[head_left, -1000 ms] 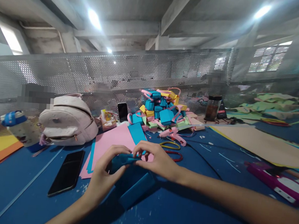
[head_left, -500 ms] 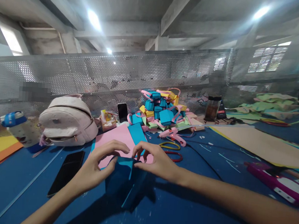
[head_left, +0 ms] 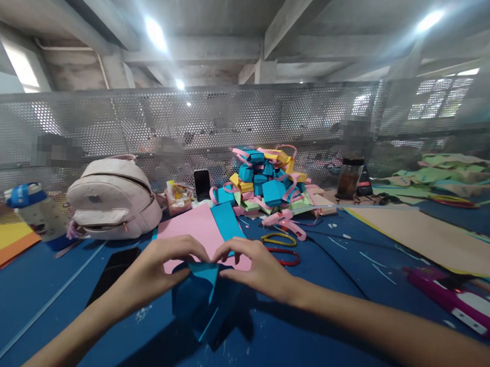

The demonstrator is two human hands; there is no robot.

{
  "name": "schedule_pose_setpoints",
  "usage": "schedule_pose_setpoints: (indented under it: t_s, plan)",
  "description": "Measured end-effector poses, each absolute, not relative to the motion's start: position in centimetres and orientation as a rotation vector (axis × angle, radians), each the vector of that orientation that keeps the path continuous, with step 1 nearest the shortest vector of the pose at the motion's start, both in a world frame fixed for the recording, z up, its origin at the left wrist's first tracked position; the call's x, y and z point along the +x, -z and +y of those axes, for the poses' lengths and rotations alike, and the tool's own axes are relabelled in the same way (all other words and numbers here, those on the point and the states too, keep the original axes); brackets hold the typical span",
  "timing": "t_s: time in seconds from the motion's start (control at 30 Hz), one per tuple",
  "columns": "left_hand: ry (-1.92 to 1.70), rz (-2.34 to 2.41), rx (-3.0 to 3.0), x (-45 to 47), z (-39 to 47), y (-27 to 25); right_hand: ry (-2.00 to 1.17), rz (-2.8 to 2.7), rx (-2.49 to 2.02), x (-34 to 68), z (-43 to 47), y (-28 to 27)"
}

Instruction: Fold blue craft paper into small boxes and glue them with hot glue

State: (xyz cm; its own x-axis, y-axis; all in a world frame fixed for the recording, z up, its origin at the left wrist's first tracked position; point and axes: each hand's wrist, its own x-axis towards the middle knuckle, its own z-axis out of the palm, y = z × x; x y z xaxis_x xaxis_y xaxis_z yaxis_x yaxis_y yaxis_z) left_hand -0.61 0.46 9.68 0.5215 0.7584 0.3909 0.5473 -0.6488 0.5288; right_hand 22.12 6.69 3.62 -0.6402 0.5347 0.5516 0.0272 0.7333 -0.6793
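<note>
A folded blue paper box (head_left: 192,300) stands just above or on the blue table, its upper flap bent over. My left hand (head_left: 166,264) pinches the box's top edge from the left, thumb below and fingers above. From the right, my right hand (head_left: 254,265) closes thumb and fingers on the same top edge. The fingertips of both hands nearly meet there. Behind the hands lie pink paper sheets (head_left: 185,227) and a blue paper strip (head_left: 228,218). The underside of the box is hidden in shadow.
A pile of blue and yellow paper boxes (head_left: 273,191) stands behind a pink glue gun (head_left: 284,221). Red-and-yellow-handled scissors (head_left: 285,258) lie right of my hands. A black phone (head_left: 113,269) is by my left wrist, near a white backpack (head_left: 113,202). A purple device (head_left: 450,301) lies far right.
My left hand has shifted slightly right and its fingers have come down onto the top edge. Both hands' fingertips are closer together, and the flap is bent further.
</note>
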Motion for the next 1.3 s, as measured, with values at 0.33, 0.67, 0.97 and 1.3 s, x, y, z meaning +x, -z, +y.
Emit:
schedule_pose_setpoints:
  t_s: [0.33, 0.67, 0.97, 1.3]
  plan:
    - [-1.133, 1.065, 2.724, 1.3, -1.4, -8.5, -0.641, -2.106, -0.318, 22.1, 5.2, -3.4]
    - [-1.228, 0.98, 2.839, 1.6, -1.3, -8.5, -0.687, -2.024, -0.331, 22.1, 5.3, -3.6]
    - [-1.269, 0.971, 2.963, 1.6, -1.4, -8.4, -0.778, -2.008, -0.348, 22.0, 5.3, -3.5]
    - [-1.279, 0.922, 3.037, 1.7, -1.1, -8.0, -0.917, -1.981, -0.379, 22.0, 5.3, -3.5]
